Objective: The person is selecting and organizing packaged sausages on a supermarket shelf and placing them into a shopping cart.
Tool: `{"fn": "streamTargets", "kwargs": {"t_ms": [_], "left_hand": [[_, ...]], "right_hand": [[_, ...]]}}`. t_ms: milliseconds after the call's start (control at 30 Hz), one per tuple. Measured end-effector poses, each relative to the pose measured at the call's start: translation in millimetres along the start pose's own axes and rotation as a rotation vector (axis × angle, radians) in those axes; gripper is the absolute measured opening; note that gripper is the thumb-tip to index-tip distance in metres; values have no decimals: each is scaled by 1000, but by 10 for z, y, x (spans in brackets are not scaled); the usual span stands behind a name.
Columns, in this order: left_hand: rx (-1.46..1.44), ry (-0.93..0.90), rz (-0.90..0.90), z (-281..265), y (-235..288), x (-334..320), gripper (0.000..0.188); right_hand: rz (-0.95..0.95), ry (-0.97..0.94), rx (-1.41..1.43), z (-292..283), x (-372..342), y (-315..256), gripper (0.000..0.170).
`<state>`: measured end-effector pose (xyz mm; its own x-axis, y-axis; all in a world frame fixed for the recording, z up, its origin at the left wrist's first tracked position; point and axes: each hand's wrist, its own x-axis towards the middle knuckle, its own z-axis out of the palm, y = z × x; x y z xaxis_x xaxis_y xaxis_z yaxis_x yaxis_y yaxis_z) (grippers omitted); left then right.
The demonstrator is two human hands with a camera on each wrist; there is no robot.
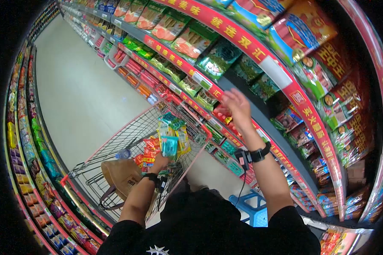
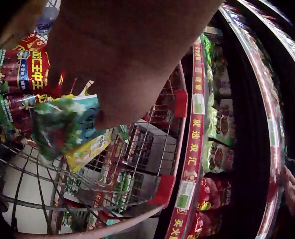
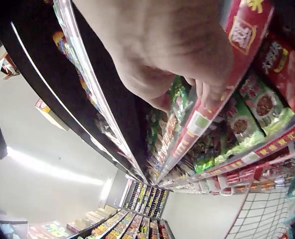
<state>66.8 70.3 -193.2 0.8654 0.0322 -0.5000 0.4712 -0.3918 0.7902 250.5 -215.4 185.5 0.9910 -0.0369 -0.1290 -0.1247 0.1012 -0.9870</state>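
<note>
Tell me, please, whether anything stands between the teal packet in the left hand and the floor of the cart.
Yes, it seems: yellow packets show partly behind the teal packet in the left hand, with red packets beside it, probably covering floor space in the cart. Whether they touch it is unclear.

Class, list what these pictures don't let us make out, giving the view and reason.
Inside the bag: head view, hidden by its fabric.
Print on price tags: head view, too small; left wrist, blurred.
Near side of the stool: head view, hidden by the shirt.
Some fingers of the left hand: left wrist view, hidden behind the hand.
</note>
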Motion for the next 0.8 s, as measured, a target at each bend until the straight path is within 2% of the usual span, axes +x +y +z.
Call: {"fn": "streamTargets", "kwargs": {"t_ms": [33, 67, 100, 133, 167, 200, 233, 300, 333, 400, 433, 467, 533, 600, 667, 700, 733, 800], "left_hand": [[-210, -67, -90, 171, -472, 231, 47], [-219, -64, -91, 148, -437, 195, 47], [-82, -97, -16, 81, -286, 61, 45], [57, -127, 61, -20, -63, -116, 44], [-225, -139, -93, -159, 363, -419, 39], [-229, -130, -93, -196, 326, -440, 39], [-233, -140, -97, -192, 218, -487, 38], [-228, -144, -100, -197, -9, -545, 36], [-233, -133, -98, -203, -99, -583, 36], [-381, -92, -212, -238, -166, -704, 35], [-403, -49, -168, -242, -207, -737, 35], [-408, -40, -169, -249, -258, -766, 35], [-464, -65, -199, -280, -327, -770, 35], [-481, -45, -181, -271, -406, -755, 34], [-490, -34, -166, -278, -363, -796, 34], [-468, -31, -166, -328, -210, -843, 32], [-443, -32, -165, -374, -49, -883, 30], [-424, -73, -152, -461, 312, -950, 30]], "right_hand": [[-75, 28, -44, 25, 202, -10, 60], [-150, 57, -84, 40, 391, -18, 64], [-150, 93, -145, 92, 524, -91, 69], [-222, 141, -209, 196, 596, -173, 55], [-236, 171, -412, 280, 656, -272, 50], [-249, 201, -613, 327, 716, -343, 49], [-253, 191, -612, 359, 820, -359, 49], [148, 208, -666, 355, 1062, -288, 54], [141, 198, -667, 352, 1146, -210, 54], [97, 209, -578, 336, 1301, -47, 58], [160, 238, -468, 325, 1364, -35, 77], [186, 163, -263, 372, 1300, -99, 62], [143, 135, -22, 538, 1016, -357, 52], [75, 165, -19, 254, 1208, -145, 33], [-15, 127, 196, 62, 1162, -107, 27], [14, 14, 327, 91, 947, -275, 27], [13, 19, 330, 84, 743, -361, 27], [26, -186, 228, 18, 336, -445, 28]]}}
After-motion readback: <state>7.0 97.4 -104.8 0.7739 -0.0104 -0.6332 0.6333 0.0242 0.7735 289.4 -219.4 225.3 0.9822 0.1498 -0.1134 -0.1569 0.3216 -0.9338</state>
